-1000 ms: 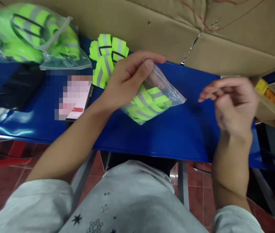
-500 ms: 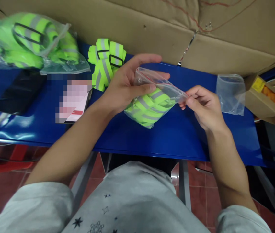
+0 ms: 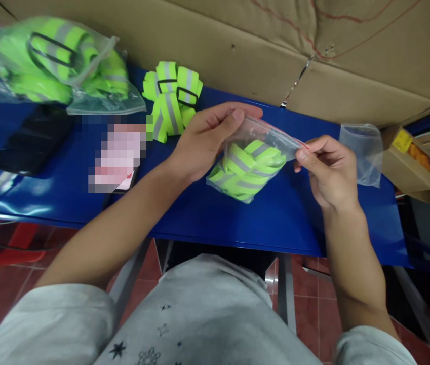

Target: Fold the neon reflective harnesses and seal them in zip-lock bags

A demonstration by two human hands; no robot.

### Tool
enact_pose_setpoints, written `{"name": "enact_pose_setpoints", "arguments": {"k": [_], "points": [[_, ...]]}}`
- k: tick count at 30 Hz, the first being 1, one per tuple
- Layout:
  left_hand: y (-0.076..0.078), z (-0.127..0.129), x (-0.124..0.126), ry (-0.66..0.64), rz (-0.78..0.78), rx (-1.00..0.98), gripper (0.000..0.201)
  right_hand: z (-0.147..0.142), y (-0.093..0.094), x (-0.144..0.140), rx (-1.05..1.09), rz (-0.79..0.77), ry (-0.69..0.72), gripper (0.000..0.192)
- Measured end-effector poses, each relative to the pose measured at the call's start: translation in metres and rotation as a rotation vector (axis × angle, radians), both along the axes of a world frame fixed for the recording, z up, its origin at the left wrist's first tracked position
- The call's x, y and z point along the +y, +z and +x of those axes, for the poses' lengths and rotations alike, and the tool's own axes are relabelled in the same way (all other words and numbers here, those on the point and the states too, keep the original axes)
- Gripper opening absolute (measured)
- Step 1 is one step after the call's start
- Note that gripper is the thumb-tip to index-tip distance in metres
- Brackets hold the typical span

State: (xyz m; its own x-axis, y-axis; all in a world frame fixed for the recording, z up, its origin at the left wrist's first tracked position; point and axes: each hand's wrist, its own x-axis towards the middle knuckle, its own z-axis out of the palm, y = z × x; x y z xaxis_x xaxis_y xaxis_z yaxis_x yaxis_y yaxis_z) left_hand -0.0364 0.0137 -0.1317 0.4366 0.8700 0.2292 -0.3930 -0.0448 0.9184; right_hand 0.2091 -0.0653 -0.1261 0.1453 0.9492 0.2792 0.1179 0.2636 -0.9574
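Observation:
A clear zip bag with a red seal line hangs between my hands over the blue table. Folded neon-yellow reflective straps with grey stripes lie inside its lower part. My left hand pinches the bag's upper left corner between thumb and fingers. At the other end of the seal, my right hand grips the upper right corner with thumb and forefinger. Beyond my left wrist, a loose bundle of the same straps with black buckles rests on the table.
At the far left lies a large clear bag full of reflective straps. Near it are a black device with a white cable and a phone with a blurred screen. On the right are another clear bag and an open cardboard box.
My left thumb has moved from the bag's front up to its top edge, and the left fingers have closed in. The seal edge is now stretched straighter; bag and right hand shifted slightly right.

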Motion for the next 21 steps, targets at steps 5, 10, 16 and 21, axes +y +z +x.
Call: {"name": "enact_pose_setpoints", "arguments": {"k": [5,10,16,21], "points": [[-0.003,0.002,-0.005,0.075,0.144,0.046,0.026,-0.001,0.002,-0.001,0.037,-0.098,0.044,0.029],[-0.003,0.001,-0.003,0.064,0.156,0.015,0.028,0.000,0.002,-0.002,-0.051,0.032,-0.017,0.016],[0.001,0.001,-0.006,-0.007,0.140,-0.027,0.032,-0.006,0.008,-0.011,-0.275,0.214,-0.015,0.014],[-0.004,-0.002,0.000,-0.202,0.095,0.163,0.077,-0.001,0.012,-0.016,-0.163,0.086,0.068,0.012]]}}
